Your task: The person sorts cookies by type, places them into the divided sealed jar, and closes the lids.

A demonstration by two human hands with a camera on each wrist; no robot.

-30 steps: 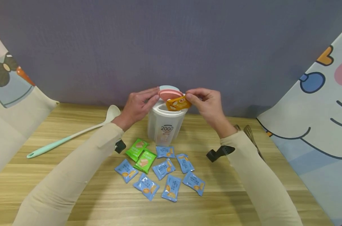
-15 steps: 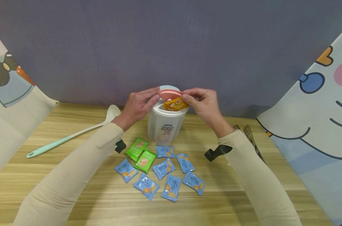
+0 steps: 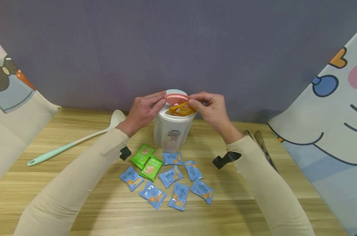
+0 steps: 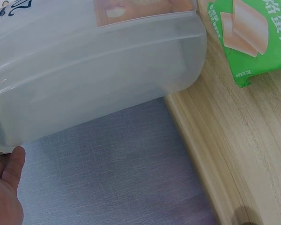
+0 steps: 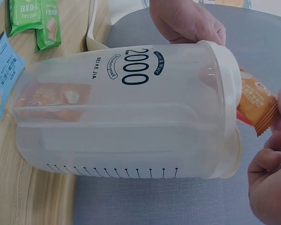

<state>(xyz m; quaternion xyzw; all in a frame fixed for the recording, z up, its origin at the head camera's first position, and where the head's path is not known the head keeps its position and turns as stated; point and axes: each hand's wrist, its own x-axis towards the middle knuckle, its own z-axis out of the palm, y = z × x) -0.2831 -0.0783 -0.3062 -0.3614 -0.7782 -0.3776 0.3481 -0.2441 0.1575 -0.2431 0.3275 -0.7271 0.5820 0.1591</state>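
A clear plastic storage canister [image 3: 173, 134] marked 2000 stands at the back of the table, its pink flap [image 3: 177, 99] raised. My left hand [image 3: 144, 109] holds the left edge of that flap between thumb and fingers. Between thumb and fingers of my right hand [image 3: 211, 106] is the end of an orange snack packet [image 3: 181, 109]. The packet's other end dips into the lid's opening, and its lower edge is hidden by the rim. In the right wrist view another orange packet [image 5: 56, 98] shows through the wall at the canister's bottom.
Before the canister lie two green packets [image 3: 150, 167] and several blue packets [image 3: 178, 196]. A ladle [image 3: 118, 118] with a mint handle rests at left. Slotted metal utensils [image 3: 262, 144] lie beside the right forearm. A grey partition [image 3: 178, 49] rises behind.
My right hand has shifted left with the orange packet, bringing it further over and into the opening. The left hand, canister and loose packets have stayed in place.
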